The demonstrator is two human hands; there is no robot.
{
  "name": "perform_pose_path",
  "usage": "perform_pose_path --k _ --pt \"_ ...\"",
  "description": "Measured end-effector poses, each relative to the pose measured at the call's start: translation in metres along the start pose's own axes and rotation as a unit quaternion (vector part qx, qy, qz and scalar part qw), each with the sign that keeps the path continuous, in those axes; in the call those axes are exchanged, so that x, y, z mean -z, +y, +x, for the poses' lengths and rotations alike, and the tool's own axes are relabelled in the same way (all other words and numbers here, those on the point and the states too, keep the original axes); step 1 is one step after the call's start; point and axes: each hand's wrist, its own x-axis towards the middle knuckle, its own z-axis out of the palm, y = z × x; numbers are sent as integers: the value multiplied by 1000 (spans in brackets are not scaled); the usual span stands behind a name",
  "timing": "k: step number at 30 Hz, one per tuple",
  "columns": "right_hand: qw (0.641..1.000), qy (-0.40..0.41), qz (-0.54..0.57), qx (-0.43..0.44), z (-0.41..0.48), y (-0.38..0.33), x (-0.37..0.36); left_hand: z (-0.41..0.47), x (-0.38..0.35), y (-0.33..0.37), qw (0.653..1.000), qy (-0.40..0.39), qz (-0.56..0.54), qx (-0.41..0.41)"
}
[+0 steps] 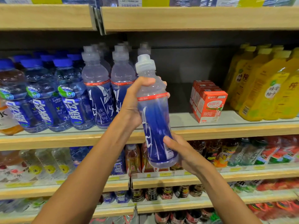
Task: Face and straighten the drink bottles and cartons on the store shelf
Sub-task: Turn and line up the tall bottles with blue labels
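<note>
both hands hold one drink bottle (155, 113) in the air in front of the middle shelf (226, 130), off the board and not touching the stock behind it. the bottle has a clear sports cap, a red band under the shoulder and a dark blue label with white lettering; it leans a little, cap toward the left and base toward the right. the left hand (134, 101) wraps the clear shoulder just above the red band, thumb across the front and fingertips showing round the far side. the right hand (179, 151) grips the lower end, thumb pressed on the front of the label and palm under the right side near the base. behind and to the left stand the matching bottles (97, 94) upright in rows on the shelf, and further left the blue-capped bottles (69, 97). to the right of the held bottle, well apart from it, a row of red cartons (208, 104) sits near the shelf front, with yellow bottles (262, 91) just beyond. the lower shelves (242, 173) carry more drinks, probably mixed teas and waters, but they are too blurred to tell.
</note>
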Motion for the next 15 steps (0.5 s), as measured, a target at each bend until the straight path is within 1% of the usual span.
perform_pose_path --k 2,3,4,5,6,7,9,10,11,12,13,14,15 --pt "996 -65 45 -29 1 -2 3 3 -1 4 993 -94 -61 38" --pt "993 -98 60 -21 1 -5 3 2 -5 4 985 -134 -93 55" --pt "989 -129 71 -3 1 -8 1 2 -7 1 980 -155 -110 62" --pt "985 -154 79 13 2 -11 -2 1 -9 -2 980 -147 -115 72" --pt "982 -170 80 22 3 -14 -4 1 -9 -4 984 -114 -104 85" --pt "982 -172 74 25 4 -15 -6 1 -8 -6 981 -107 -118 109" --pt "987 -147 53 24 6 -17 -9 2 -6 -8 945 -187 -223 147" --pt "990 -129 44 26 5 -16 -8 0 -7 -8 930 -216 -259 149" --pt "992 -113 36 31 5 -14 -8 0 -8 -11 932 -216 -252 149" --pt "994 -97 28 39 4 -12 -7 2 -7 -15 947 -191 -218 138" --pt "996 -78 16 45 3 -10 -7 2 -6 -19 971 -141 -151 120" --pt "997 -54 0 52 1 -9 -7 4 -2 -21 985 -104 -97 98" --pt "998 -28 -20 59 0 -9 -6 5 -1 -21 986 -113 -88 82"
